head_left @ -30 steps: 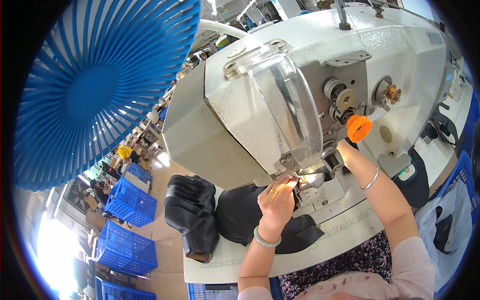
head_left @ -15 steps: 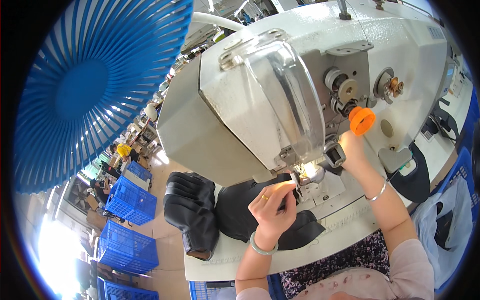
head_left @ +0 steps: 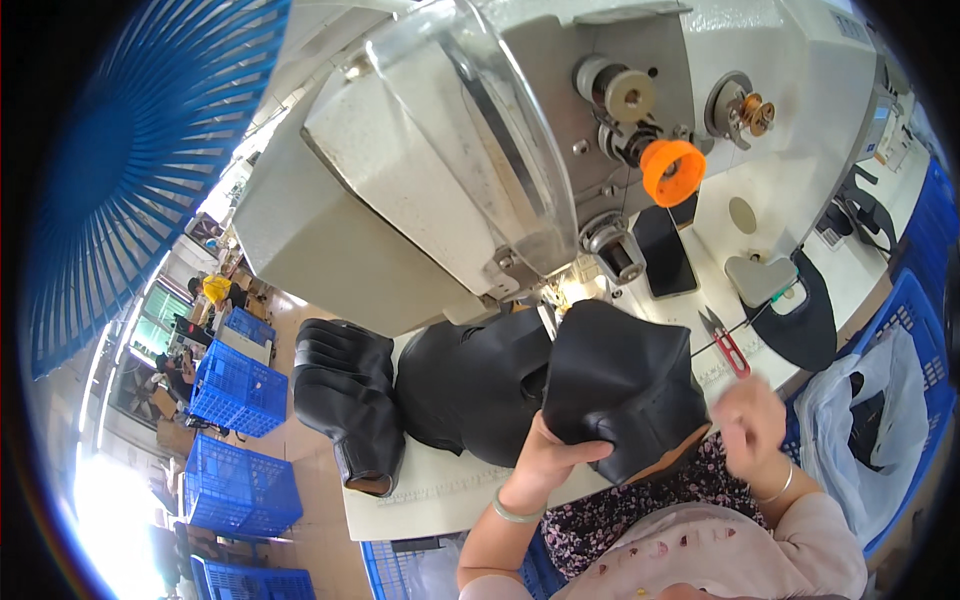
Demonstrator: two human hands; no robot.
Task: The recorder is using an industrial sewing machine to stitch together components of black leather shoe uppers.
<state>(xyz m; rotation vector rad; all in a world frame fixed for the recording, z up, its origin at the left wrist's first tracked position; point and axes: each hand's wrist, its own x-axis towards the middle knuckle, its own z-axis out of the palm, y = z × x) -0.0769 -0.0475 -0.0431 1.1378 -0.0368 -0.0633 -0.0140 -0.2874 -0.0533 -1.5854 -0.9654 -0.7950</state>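
Note:
My left hand (head_left: 555, 462) grips the lower left edge of a black leather piece (head_left: 622, 375), its thumb lying across the front. The piece stands raised before the sewing machine's needle area and shows a brown inner edge at lower right. To its right is my right hand (head_left: 750, 425), lifted off the table and smeared by motion, so its fingers are unclear. More black leather (head_left: 465, 385) lies on the machine bed to the left, beside a bunched stack of black pieces (head_left: 345, 395). The sewing machine (head_left: 430, 180) fills the upper middle; the needle point is partly hidden.
Red-handled thread snips (head_left: 735, 352) lie right of the raised piece. Behind them rests a dark phone-like slab (head_left: 668, 255). An orange knob (head_left: 672, 172) juts from the machine. A blue fan (head_left: 90, 170) is at upper left; a blue crate (head_left: 915, 320) holds plastic bags at right.
My left hand has taken hold of the black leather piece, now lifted in front of the needle. My right hand has moved from beneath the machine head toward me. The view has shifted.

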